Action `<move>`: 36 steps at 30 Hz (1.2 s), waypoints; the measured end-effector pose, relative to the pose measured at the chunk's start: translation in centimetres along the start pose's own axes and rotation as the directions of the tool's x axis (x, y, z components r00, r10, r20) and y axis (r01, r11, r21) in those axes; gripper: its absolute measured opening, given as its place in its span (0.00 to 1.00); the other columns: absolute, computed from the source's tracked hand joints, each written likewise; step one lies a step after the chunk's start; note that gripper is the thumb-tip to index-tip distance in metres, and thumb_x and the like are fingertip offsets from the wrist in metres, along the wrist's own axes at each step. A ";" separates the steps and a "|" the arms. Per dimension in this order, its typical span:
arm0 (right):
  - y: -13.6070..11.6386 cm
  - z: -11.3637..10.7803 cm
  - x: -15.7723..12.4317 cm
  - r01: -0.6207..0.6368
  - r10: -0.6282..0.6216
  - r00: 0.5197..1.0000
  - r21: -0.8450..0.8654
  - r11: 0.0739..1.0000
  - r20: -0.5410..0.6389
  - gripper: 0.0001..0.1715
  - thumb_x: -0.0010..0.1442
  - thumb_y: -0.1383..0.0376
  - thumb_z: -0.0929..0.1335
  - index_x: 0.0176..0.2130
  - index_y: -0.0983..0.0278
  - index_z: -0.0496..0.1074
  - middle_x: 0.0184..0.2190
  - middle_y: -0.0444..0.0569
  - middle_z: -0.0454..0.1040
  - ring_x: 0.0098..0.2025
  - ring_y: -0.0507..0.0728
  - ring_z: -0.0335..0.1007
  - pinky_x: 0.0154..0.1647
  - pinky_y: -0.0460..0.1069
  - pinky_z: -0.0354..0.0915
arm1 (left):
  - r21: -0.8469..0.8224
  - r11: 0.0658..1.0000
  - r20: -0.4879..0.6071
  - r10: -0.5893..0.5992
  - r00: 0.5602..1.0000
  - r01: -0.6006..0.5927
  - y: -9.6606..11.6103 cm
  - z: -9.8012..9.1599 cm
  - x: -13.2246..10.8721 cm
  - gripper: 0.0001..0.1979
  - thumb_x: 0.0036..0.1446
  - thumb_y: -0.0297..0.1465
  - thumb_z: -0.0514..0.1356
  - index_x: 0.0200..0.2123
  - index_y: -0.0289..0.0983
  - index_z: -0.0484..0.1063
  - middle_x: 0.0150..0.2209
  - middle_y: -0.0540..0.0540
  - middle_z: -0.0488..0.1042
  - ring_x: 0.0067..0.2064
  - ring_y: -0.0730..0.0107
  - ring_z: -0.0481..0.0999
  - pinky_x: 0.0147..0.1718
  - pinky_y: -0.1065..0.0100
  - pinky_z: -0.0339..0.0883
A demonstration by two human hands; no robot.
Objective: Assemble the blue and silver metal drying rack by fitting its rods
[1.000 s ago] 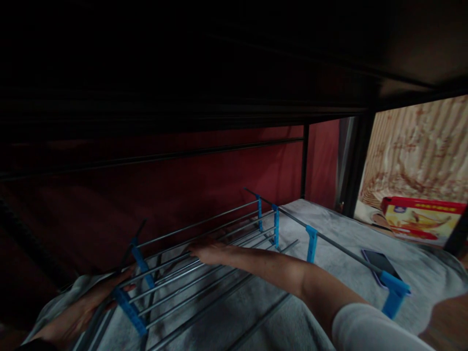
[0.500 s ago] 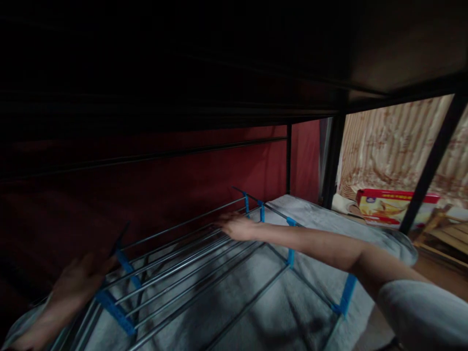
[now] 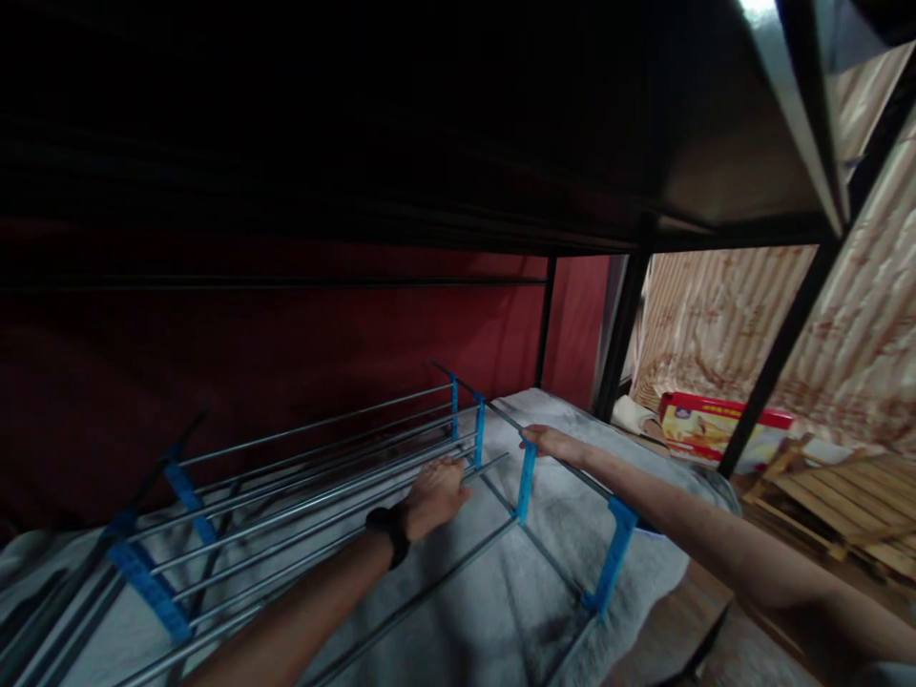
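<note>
A folded drying rack point(image 3: 301, 506) of grey metal rods and blue plastic brackets lies on a grey blanket point(image 3: 501, 611) under a dark bunk frame. My left hand point(image 3: 433, 494), with a black band at the wrist, rests on the rods near the rack's right end, fingers curled over them. My right hand point(image 3: 548, 441) grips the rack's end rod beside a blue bracket point(image 3: 527, 482). Both arms reach forward from the lower right.
A red wall point(image 3: 322, 343) runs behind the rack. Black bed posts point(image 3: 622, 324) stand at the right. Beyond them lie a red and yellow box point(image 3: 716, 429), a wooden pallet point(image 3: 837, 496) and a striped beige curtain point(image 3: 722, 315). The dark upper bunk hangs low overhead.
My left hand has moved from the rack's left end to its right end. My right hand has shifted right from the middle rods onto the end rod. The view has swung right.
</note>
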State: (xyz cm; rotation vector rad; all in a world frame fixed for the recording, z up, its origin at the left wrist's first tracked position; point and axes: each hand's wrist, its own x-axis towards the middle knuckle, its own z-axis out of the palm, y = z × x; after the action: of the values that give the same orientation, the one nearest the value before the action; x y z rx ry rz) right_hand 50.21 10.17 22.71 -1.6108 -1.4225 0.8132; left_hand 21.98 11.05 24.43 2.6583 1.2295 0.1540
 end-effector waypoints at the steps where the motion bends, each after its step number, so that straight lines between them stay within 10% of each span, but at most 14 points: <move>1: 0.3 0.1 0.1 -0.021 0.020 1.000 0.024 0.999 0.024 0.13 0.66 0.59 0.66 0.35 0.65 0.73 0.35 0.57 0.80 0.40 0.59 0.77 0.44 0.53 0.72 | -0.063 0.998 0.007 0.006 1.000 -0.006 0.4 0.9 1.0 0.26 0.63 0.32 0.56 0.62 0.30 0.69 0.63 0.31 0.72 0.66 0.50 0.69 0.68 0.57 0.56; 9: 1.4 -0.1 1.3 -0.072 0.052 0.986 0.121 0.990 0.158 0.18 0.65 0.50 0.67 0.37 0.63 0.68 0.37 0.51 0.78 0.37 0.55 0.75 0.46 0.52 0.72 | -0.263 0.965 -0.016 -0.023 1.000 0.018 2.8 4.6 5.5 0.21 0.63 0.30 0.55 0.58 0.35 0.74 0.57 0.38 0.79 0.58 0.56 0.76 0.59 0.61 0.67; 36: 0.3 0.5 -0.3 -0.081 0.055 0.980 0.135 0.988 0.189 0.13 0.71 0.56 0.62 0.41 0.63 0.68 0.36 0.48 0.74 0.41 0.55 0.71 0.42 0.50 0.70 | -0.237 0.971 -0.103 0.017 0.995 -0.041 2.8 3.0 4.3 0.21 0.68 0.33 0.52 0.59 0.38 0.75 0.57 0.38 0.79 0.59 0.52 0.77 0.57 0.59 0.67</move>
State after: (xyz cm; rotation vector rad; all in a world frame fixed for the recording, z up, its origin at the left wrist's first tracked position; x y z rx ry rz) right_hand 49.86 9.98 22.25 -1.5137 -1.4080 1.1038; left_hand 27.40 12.14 22.14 2.4866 1.1218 0.4181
